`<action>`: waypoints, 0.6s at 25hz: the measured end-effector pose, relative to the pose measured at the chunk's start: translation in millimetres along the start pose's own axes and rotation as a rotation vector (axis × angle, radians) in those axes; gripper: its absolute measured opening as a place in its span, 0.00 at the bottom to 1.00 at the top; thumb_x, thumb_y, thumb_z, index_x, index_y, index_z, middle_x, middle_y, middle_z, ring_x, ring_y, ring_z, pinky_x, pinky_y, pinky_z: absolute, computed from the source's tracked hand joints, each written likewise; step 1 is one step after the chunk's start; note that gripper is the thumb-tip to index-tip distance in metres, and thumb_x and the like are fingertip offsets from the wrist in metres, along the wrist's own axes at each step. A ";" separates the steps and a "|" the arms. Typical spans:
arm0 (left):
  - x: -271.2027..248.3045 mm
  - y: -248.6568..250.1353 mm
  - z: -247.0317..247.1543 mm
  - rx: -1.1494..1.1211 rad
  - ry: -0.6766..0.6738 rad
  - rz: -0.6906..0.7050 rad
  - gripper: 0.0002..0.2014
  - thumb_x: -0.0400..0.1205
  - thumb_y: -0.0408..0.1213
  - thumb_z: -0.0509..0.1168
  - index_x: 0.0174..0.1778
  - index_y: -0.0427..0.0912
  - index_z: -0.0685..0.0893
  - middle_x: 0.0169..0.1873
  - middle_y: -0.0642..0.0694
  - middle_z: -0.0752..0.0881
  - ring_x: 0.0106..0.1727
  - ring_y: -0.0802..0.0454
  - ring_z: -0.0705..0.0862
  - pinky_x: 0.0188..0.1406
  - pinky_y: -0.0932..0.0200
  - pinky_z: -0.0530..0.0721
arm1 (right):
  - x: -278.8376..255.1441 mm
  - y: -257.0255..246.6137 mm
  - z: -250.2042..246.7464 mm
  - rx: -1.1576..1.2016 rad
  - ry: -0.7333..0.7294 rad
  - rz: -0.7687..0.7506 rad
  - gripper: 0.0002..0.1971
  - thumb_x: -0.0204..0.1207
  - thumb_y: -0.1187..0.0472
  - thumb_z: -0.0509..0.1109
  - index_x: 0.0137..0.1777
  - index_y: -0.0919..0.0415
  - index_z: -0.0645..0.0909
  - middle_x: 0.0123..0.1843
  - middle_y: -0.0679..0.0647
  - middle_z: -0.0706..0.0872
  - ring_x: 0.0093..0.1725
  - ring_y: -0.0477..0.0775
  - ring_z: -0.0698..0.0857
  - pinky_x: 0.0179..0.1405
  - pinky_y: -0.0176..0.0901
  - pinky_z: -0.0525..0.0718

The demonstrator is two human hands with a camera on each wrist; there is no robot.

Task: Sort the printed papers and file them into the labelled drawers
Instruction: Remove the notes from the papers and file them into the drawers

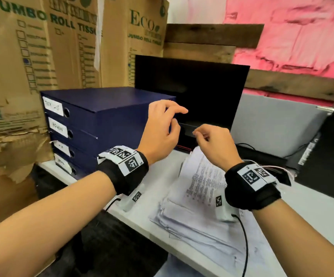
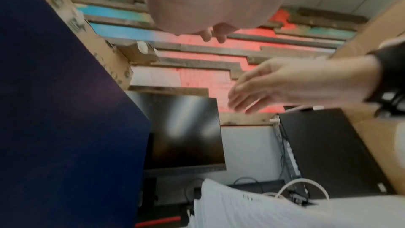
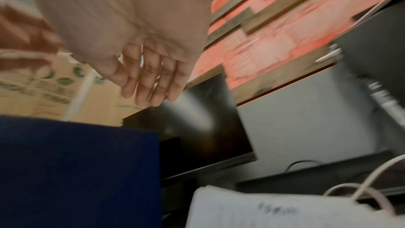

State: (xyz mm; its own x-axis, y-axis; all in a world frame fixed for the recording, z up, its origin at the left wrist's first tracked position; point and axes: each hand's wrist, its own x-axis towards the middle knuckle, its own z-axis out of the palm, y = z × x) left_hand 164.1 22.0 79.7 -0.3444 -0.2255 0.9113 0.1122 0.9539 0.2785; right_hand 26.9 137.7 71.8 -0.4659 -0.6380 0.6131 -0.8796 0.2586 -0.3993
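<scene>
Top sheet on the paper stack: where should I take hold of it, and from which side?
Pinch the top sheet at its raised far edge, coming from above with the right hand hovering there. That edge curls clear of the paper stack, so it probably separates easily.

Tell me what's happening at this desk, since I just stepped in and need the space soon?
A person is sorting a messy stack of printed white papers lying on the white desk into a dark blue cabinet of four labelled drawers, all shut. Right now both hands hover empty above the stack: the left hand with loosely spread fingers beside the cabinet, the right hand relaxed next to it. No sheet is held at this moment.
</scene>
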 end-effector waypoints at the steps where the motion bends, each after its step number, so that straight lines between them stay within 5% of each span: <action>1: 0.5 -6.7 17.1 -0.010 -0.058 -0.001 0.18 0.77 0.26 0.54 0.57 0.43 0.85 0.53 0.49 0.79 0.60 0.53 0.70 0.63 0.73 0.63 | 1.1 11.7 -12.8 -0.021 0.040 0.028 0.10 0.81 0.53 0.63 0.50 0.49 0.87 0.47 0.43 0.90 0.50 0.47 0.87 0.54 0.49 0.85; 5: -5.0 -43.5 74.2 -0.021 -0.263 -0.139 0.18 0.78 0.23 0.55 0.50 0.44 0.88 0.49 0.52 0.81 0.58 0.55 0.68 0.61 0.65 0.71 | 5.5 55.6 -38.9 -0.124 0.148 0.165 0.09 0.81 0.54 0.64 0.51 0.51 0.87 0.48 0.47 0.90 0.51 0.53 0.87 0.54 0.50 0.84; 9: -10.2 -66.3 111.3 0.176 -0.400 -0.269 0.16 0.80 0.29 0.56 0.51 0.45 0.89 0.50 0.50 0.85 0.61 0.46 0.72 0.59 0.53 0.77 | 13.3 81.6 -24.3 -0.172 0.183 0.264 0.11 0.82 0.56 0.62 0.51 0.55 0.86 0.49 0.52 0.89 0.52 0.57 0.85 0.50 0.50 0.84; 15: -21.2 -79.7 148.8 0.268 -0.441 -0.320 0.15 0.82 0.34 0.57 0.58 0.48 0.85 0.54 0.53 0.84 0.64 0.47 0.71 0.62 0.57 0.72 | 19.0 94.7 41.6 -0.389 0.064 0.188 0.08 0.78 0.59 0.63 0.43 0.58 0.83 0.42 0.54 0.86 0.46 0.60 0.82 0.43 0.51 0.79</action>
State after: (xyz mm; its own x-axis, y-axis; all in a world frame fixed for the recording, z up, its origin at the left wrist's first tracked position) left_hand 23.7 -19.7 -6.9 -0.6826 -0.4608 0.5671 -0.2798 0.8818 0.3797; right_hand -61.3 119.9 17.2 -0.6155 -0.5111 0.5999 -0.7441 0.6277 -0.2286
